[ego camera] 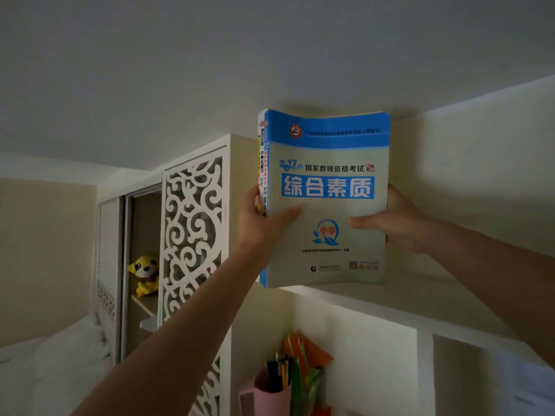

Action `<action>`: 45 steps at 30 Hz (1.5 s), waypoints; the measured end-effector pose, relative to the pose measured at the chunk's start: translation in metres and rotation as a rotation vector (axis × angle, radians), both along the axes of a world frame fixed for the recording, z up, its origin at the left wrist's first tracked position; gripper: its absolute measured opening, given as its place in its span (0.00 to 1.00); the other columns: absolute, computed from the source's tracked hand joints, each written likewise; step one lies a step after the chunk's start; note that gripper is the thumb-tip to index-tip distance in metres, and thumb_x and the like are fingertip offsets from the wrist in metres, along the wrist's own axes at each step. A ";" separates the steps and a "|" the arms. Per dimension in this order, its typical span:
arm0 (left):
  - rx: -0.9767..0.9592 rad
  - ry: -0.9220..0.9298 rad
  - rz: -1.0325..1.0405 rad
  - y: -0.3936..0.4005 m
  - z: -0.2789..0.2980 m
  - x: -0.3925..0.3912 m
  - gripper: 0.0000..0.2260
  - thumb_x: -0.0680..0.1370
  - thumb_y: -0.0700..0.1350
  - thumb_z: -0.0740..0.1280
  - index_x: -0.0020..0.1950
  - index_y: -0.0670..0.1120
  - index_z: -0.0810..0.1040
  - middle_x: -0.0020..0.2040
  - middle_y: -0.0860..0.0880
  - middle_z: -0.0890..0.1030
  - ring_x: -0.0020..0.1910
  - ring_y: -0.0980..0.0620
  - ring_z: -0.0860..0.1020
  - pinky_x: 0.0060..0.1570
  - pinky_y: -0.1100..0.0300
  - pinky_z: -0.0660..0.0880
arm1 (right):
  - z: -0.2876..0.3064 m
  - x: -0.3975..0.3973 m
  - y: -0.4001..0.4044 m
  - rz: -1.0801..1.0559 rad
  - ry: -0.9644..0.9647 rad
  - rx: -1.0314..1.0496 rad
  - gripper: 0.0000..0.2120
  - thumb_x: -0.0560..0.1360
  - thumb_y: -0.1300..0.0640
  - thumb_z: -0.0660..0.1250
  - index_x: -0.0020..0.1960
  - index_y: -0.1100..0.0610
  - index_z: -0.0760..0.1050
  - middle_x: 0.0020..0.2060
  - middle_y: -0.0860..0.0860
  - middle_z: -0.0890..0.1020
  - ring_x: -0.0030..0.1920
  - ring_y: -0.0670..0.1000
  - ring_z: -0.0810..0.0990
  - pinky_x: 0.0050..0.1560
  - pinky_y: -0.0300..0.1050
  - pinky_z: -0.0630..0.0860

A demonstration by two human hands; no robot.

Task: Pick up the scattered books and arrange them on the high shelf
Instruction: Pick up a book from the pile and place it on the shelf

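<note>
A pale book with a blue top band and blue title block (327,163) stands upright on the high white shelf (405,295), its cover facing me. Behind it at the left, the spine of a second book (262,157) shows. My left hand (261,223) grips the stack's left edge, thumb across the front cover. My right hand (393,220) grips the right edge, thumb on the cover and fingers behind. The bottom edges of the books touch the shelf board near its left end.
A carved white lattice panel (195,235) stands left of the shelf, with a yellow plush toy (145,274) in the cabinet behind it. Below the shelf, a pink cup of pens (270,388) and orange paper (309,352) sit in a compartment. The ceiling is close above.
</note>
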State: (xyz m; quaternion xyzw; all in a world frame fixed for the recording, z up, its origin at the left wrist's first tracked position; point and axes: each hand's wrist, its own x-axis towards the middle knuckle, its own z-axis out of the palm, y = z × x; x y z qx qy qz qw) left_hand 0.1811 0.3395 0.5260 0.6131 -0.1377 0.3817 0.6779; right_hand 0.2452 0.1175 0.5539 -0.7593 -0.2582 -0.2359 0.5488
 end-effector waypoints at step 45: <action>0.471 -0.095 0.393 0.129 -0.087 0.092 0.29 0.73 0.42 0.73 0.71 0.55 0.66 0.61 0.55 0.72 0.58 0.60 0.73 0.50 0.78 0.72 | -0.045 0.071 0.200 -0.068 -0.036 -0.314 0.55 0.64 0.40 0.77 0.75 0.34 0.39 0.71 0.55 0.62 0.71 0.56 0.65 0.68 0.56 0.68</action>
